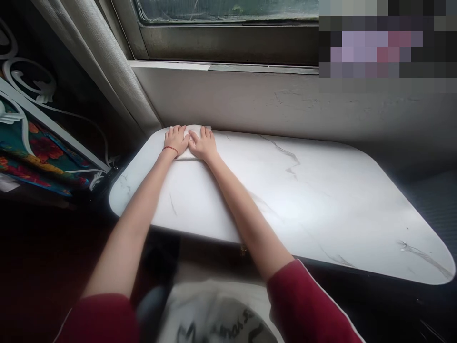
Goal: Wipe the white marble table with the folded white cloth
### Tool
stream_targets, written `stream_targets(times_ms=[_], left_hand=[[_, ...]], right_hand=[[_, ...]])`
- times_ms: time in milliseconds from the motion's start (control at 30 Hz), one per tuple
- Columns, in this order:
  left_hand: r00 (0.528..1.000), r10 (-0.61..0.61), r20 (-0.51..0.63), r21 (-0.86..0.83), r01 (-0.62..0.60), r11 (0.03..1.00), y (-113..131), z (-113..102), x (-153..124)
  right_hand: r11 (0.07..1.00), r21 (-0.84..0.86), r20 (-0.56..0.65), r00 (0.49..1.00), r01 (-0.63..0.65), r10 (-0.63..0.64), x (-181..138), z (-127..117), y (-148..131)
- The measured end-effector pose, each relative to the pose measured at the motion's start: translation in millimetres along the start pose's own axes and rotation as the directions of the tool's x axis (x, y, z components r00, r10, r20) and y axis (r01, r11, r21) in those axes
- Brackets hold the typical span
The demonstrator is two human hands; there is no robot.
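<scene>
A folded white cloth (189,153) lies at the far left part of a white marble-patterned table (285,190), close to the wall. My left hand (174,140), with a thin red bracelet at the wrist, rests flat on the cloth's left side, fingers stretched forward. On the cloth's right side, my right hand (203,143) presses down with its fingers extended. The two thumbs nearly meet over the middle of the cloth. Much of the cloth is covered by both hands.
A wall (243,100) with a window (228,12) above it runs along the table's far edge. At the left stand a grey curtain (107,57) and a white scrolled metal frame (53,114) beside flowered fabric (39,157). A blurred patch hides the upper right.
</scene>
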State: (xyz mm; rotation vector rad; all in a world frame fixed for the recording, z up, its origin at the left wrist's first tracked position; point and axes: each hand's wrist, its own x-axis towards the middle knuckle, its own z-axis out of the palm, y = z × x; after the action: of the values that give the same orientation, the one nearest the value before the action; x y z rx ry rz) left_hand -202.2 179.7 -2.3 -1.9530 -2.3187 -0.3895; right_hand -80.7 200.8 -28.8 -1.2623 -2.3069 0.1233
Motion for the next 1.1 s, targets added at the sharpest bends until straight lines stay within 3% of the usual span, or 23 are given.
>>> stream_targets(times_ms=[133, 400, 533, 633, 767, 967, 1100], left_hand=[[0.998, 0.057, -0.007, 0.048, -0.057, 0.997, 21, -8, -37], [0.954, 0.299, -0.034, 0.242, -0.282, 0.928, 77, -25, -196], [0.903, 0.423, -0.071, 0.243, -0.395, 0.886, 89, -29, -236], [0.891, 0.451, -0.060, 0.228, -0.428, 0.875, 90, -29, -233], [0.894, 0.447, -0.006, 0.215, -0.436, 0.874, 91, -27, -203], [0.920, 0.391, 0.033, 0.186, -0.390, 0.902, 106, -13, -139], [0.946, 0.323, 0.021, 0.029, -0.323, 0.946, 116, 0, -85]], right_hand=[[0.999, -0.050, 0.024, 1.000, 0.015, -0.014, -39, -22, 3], [0.965, -0.140, 0.138, 0.969, 0.224, -0.205, -191, -93, 11], [0.944, -0.206, 0.173, 0.959, 0.259, -0.225, -234, -116, 4], [0.937, -0.227, 0.201, 0.954, 0.266, -0.222, -234, -122, 3], [0.947, -0.228, 0.218, 0.960, 0.227, -0.178, -212, -118, 12], [0.967, -0.208, 0.174, 0.978, 0.149, -0.113, -162, -101, 45], [0.979, -0.200, 0.123, 0.992, 0.038, -0.014, -124, -89, 75]])
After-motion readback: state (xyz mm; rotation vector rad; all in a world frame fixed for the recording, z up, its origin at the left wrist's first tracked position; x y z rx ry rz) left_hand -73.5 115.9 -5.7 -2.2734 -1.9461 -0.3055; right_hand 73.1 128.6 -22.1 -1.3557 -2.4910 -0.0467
